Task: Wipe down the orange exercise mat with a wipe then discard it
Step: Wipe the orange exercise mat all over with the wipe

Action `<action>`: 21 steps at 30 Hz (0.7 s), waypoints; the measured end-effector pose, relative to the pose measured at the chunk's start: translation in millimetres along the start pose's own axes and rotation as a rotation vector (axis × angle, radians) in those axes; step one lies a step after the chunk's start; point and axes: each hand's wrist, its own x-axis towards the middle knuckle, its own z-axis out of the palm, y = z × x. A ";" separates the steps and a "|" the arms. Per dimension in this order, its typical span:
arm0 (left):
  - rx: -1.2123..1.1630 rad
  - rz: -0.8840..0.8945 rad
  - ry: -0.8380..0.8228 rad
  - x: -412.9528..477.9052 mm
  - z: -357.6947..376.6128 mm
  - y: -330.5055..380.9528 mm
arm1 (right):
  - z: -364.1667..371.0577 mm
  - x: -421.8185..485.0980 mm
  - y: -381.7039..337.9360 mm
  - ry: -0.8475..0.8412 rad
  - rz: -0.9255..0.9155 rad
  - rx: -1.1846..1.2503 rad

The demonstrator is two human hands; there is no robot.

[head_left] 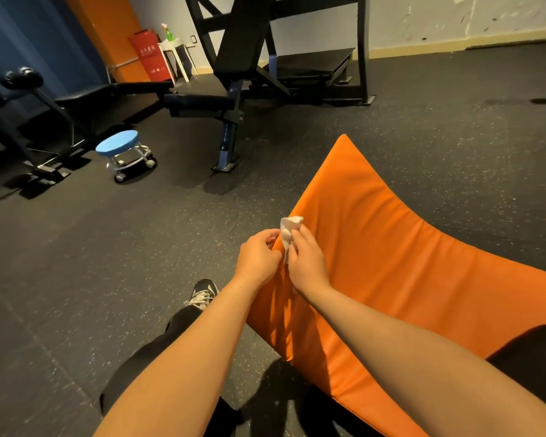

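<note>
Forearms are stretched forward from the bottom of the view, above a leg in black and a black lace-up shoe (pixel 204 293). The left hand (pixel 259 257) and the right hand (pixel 306 263) are brought close together, just over the left edge of the padded orange vinyl exercise mat (pixel 407 247). A small crumpled white wipe (pixel 289 227) is pinched between the right thumb and fingertips and held upright, lifted off the mat. The left fingers are curled in against the wipe's trailing lower end; whether it is actually gripped there cannot be told.

The mat is laid flat on the dark speckled rubber floor (pixel 391 137) and reaches away to a far corner. No damp streaks can be made out on its surface, so how much has been wiped cannot be judged. The wipe is being handled rather than pressed down, which suggests it is being either readied or bunched up. Discarding is not yet done, and no bin is seen.

Farther off, a low blue round-topped wheeled stool (pixel 120 146) and a black padded weight bench (pixel 202 102) are seen, with a red cabinet (pixel 148 56) by the back wall.
</note>
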 end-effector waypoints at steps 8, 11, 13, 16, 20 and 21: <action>0.050 0.121 -0.112 -0.8 -8.0 1.8 | -18.5 32.7 16.5 0.039 0.102 -0.006; 0.075 0.135 -0.160 0.4 -8.8 -0.4 | -12.3 17.3 10.2 0.039 0.065 -0.034; 0.074 0.129 -0.167 1.8 -9.6 -1.4 | -1.9 -8.0 8.3 -0.011 -0.034 -0.057; 0.027 0.099 -0.153 -0.2 -9.8 -3.2 | 0.5 -20.9 9.0 -0.082 -0.080 -0.070; 0.039 0.102 -0.143 -0.7 -10.2 -5.6 | -14.4 18.0 1.9 -0.027 -0.081 -0.133; 0.037 0.091 -0.153 -1.4 -9.8 -5.1 | -17.4 25.2 -1.9 -0.027 -0.044 -0.132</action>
